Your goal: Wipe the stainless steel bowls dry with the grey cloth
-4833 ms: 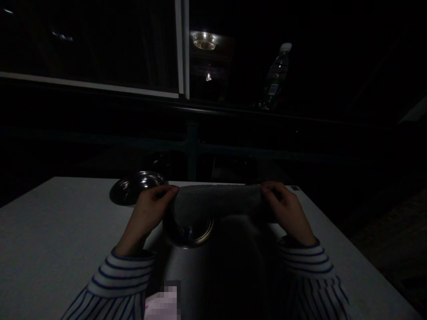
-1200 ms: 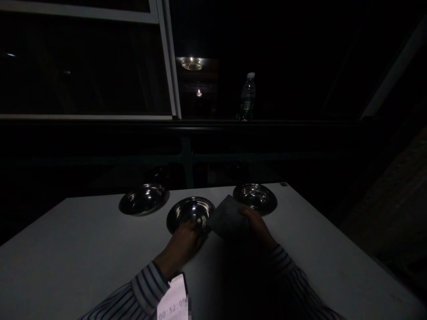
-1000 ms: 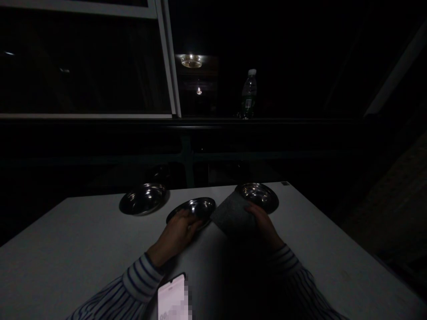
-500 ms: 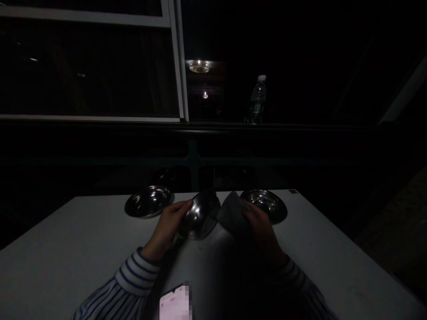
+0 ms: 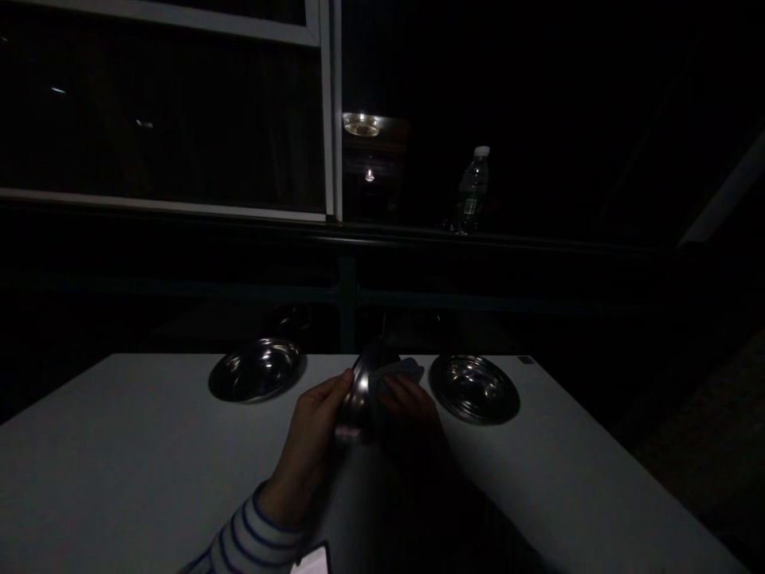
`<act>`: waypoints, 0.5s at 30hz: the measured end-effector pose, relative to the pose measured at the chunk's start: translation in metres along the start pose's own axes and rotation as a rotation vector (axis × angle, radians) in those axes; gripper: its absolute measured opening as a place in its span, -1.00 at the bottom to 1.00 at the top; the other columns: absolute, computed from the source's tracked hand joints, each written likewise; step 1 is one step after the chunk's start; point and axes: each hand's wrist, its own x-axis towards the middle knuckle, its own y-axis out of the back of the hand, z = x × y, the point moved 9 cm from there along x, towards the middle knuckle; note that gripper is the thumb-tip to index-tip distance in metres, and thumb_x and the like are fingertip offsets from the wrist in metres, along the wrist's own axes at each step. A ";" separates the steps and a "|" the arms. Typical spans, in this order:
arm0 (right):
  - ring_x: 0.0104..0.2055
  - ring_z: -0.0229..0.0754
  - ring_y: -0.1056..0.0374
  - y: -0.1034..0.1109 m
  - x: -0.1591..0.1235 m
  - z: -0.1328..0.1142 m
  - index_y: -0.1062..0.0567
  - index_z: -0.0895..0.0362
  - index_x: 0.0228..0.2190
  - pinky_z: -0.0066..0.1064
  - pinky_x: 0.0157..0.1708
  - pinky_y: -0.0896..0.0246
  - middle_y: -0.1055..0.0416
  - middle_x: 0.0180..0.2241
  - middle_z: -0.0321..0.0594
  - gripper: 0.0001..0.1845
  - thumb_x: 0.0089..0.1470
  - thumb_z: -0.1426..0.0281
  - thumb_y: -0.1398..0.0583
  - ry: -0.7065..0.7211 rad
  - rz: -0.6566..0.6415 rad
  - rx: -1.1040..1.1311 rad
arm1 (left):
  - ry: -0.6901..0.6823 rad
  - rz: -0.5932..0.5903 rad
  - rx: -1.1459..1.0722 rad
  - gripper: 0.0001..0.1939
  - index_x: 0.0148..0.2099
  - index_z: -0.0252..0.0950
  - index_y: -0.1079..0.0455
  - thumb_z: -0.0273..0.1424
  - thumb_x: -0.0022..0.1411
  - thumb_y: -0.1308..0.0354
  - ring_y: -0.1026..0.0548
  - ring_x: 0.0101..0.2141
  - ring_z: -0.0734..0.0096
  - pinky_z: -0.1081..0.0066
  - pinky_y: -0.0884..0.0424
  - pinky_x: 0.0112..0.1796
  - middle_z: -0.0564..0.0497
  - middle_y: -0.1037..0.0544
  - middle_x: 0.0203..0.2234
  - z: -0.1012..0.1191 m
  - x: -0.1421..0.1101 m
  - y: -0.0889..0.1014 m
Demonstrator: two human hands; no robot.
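Note:
My left hand (image 5: pixel 316 418) grips a shiny metal bowl (image 5: pixel 358 402) by its left rim, thumb on the near side, and the bowl is tilted up on its side over the table. With my right hand (image 5: pixel 411 406) I press a grey cloth (image 5: pixel 406 370) against the bowl's right side; that hand is in deep shadow and partly dark. One metal bowl (image 5: pixel 256 371) rests on the table to the left of my hands. To the right sit metal bowls (image 5: pixel 475 389) that look stacked, though the dim light makes this hard to tell.
The white table (image 5: pixel 161 446) spans the lower view. A lit phone (image 5: pixel 311 561) lies at its near side, mostly cut off. Behind the table, a plastic bottle (image 5: pixel 473 191) with a white cap stands on the ledge by the dark window.
My right hand has brought the cloth leftward from beside the bowl onto its surface. The held bowl has turned more edge-on. The view has shifted slightly, and less of the phone shows.

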 end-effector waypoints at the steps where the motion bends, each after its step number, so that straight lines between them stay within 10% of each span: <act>1: 0.04 -0.04 -0.20 0.004 0.005 0.002 -0.28 0.18 -0.01 -0.17 -0.10 -0.22 -0.34 -0.06 -0.03 -0.61 0.14 0.32 -0.03 0.006 0.010 0.005 | -0.001 -0.007 0.014 -0.72 -0.47 -0.36 -0.48 -0.21 0.00 -0.23 -0.41 -0.58 0.47 0.49 -0.30 -0.49 0.02 -0.52 -0.62 0.000 -0.001 0.000; 15: 0.05 -0.07 -0.19 -0.003 0.015 -0.010 -0.30 0.17 -0.01 -0.17 -0.04 -0.11 -0.36 -0.05 -0.07 -0.64 0.18 0.34 0.01 -0.014 -0.051 -0.057 | -0.011 -0.064 0.018 -0.71 -0.46 -0.33 -0.41 -0.18 0.08 -0.17 -0.39 -0.53 0.46 0.46 -0.30 -0.44 0.06 -0.47 -0.58 -0.004 -0.006 -0.007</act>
